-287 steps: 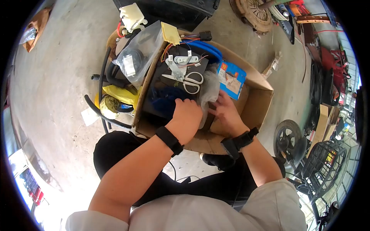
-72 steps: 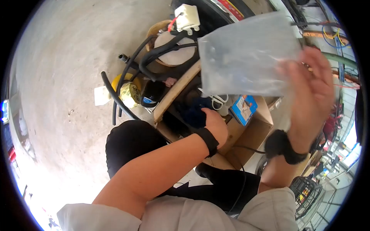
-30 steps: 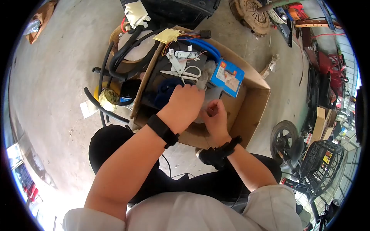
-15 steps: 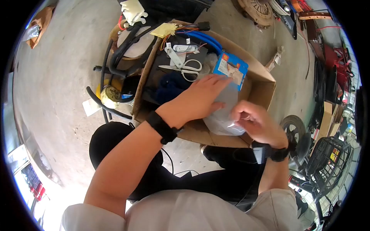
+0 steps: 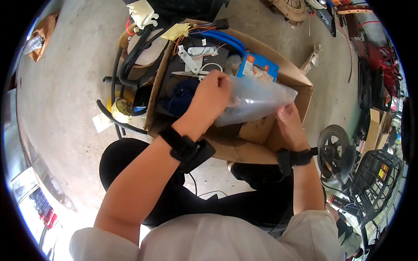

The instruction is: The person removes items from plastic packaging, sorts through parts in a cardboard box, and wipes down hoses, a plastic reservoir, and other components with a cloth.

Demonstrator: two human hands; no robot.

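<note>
A translucent plastic bag (image 5: 257, 98) is stretched between my two hands above the cardboard box (image 5: 237, 150). My left hand (image 5: 212, 93) is closed on the bag's left end, fingers curled. At the opposite end, my right hand (image 5: 289, 119) pinches the bag near its corner. Just beyond my left hand lie white-handled scissors (image 5: 191, 73), partly covered by it. Dark blue cloth (image 5: 182, 96) sits to the left of that hand inside the box. Behind the bag, a blue printed packet (image 5: 259, 67) leans in the box, its lower part hidden.
Wires with connectors (image 5: 196, 30) and a blue hose (image 5: 230, 40) lie along the box's far side. Black hoses (image 5: 130, 65) and a roll of tape (image 5: 122, 108) are on the floor at left. A wheel (image 5: 335, 150) and a black wire basket (image 5: 374, 187) stand at right.
The bag has risen from low in the box and is now spread sideways. My left hand has moved left and curled; my right hand has shifted slightly right and up onto the bag's corner.
</note>
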